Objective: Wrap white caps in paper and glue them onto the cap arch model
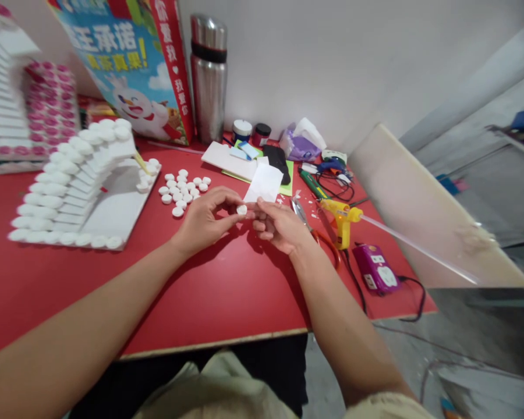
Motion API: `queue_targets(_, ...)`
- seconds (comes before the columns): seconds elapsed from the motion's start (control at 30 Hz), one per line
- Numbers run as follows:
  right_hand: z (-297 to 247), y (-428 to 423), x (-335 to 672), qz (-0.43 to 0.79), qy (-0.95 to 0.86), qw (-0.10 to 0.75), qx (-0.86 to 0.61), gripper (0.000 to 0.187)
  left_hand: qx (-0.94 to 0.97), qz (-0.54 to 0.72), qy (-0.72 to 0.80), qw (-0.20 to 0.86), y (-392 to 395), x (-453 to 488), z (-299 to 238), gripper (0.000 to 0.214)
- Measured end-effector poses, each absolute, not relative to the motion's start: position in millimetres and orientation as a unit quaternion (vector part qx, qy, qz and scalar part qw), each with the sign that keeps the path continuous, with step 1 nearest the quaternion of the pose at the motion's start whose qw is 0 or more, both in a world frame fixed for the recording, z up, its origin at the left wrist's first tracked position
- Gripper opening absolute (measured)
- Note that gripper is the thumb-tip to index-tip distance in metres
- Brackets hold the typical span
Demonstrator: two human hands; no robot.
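A small white round piece point(241, 209) is pinched between the thumb and fingers of my left hand point(209, 218), above the red table. My right hand point(277, 224) meets it from the other side, thumb and forefinger close together and the other fingers curled. Whether those fingertips grip anything is too small to make out. Several similar white round pieces point(182, 191) lie loose beyond my left hand. Further left stands a white model staircase point(91, 203), edged with rows of such pieces. A white paper sheet point(265, 181) lies just behind my hands.
Right of my hands are scissors point(299, 212), a yellow glue gun point(341, 218) with a long clear stick, and a purple power socket point(375, 269) with cords. A steel thermos point(209, 81), a printed box point(135, 70) and a tissue pack point(303, 141) stand behind.
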State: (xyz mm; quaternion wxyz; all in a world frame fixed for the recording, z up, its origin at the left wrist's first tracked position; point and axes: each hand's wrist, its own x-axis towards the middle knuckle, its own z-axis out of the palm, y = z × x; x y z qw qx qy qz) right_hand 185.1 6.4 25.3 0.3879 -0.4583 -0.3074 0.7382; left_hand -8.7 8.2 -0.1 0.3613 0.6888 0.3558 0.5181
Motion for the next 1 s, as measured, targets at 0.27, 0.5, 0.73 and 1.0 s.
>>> queue_targets(0.27,27,6,185,0.73,-0.308,0.384,-0.474,0.016,0.414,0.55,0.37,0.624,19,-15,-5,0.035)
queue_targets(0.5,23,8,186,0.707,-0.354,0.419,-0.447,0.04,0.3,0.506,0.3,0.751,21,-17,-2,0.031)
queue_targets(0.73,25,5,184,0.647,-0.402,0.439,-0.476,0.055,0.33,0.474,0.279,0.767,19,-12,-5,0.029)
queue_targets(1.0,27,7,195,0.397,-0.488,0.578,-0.52,0.038,0.435,0.646,0.37,0.507,39,-59,24,0.023)
